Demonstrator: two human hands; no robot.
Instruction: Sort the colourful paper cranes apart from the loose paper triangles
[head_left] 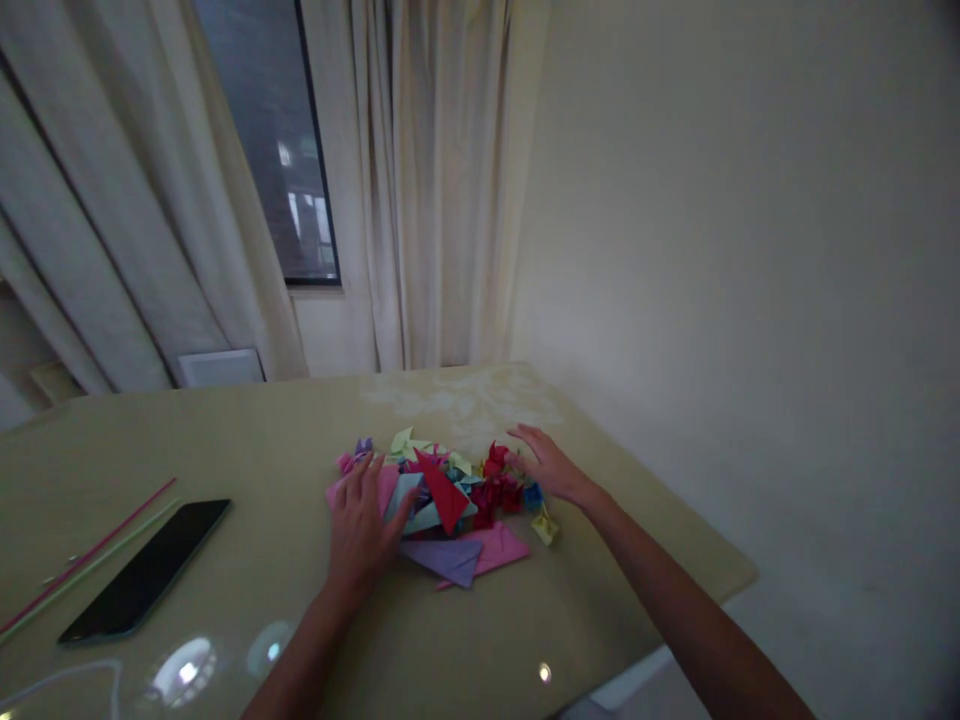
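Pile of folded paper (441, 495) sits between them on the table (262, 440): left hand (358, 530) spread over its left side, right hand (553, 468) wide at the right edge. I'd cup gently; pressing hard could squash folds.

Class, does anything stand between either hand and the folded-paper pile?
Nothing visible does: the left hand is over the left edge of the paper pile, the right hand at its right end. The black phone lies farther left.

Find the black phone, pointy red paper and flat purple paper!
Black phone (148, 570): head view, screen's middle.
Pointy red paper (445, 495): head view, its middle.
Flat purple paper (454, 558): head view, its middle.
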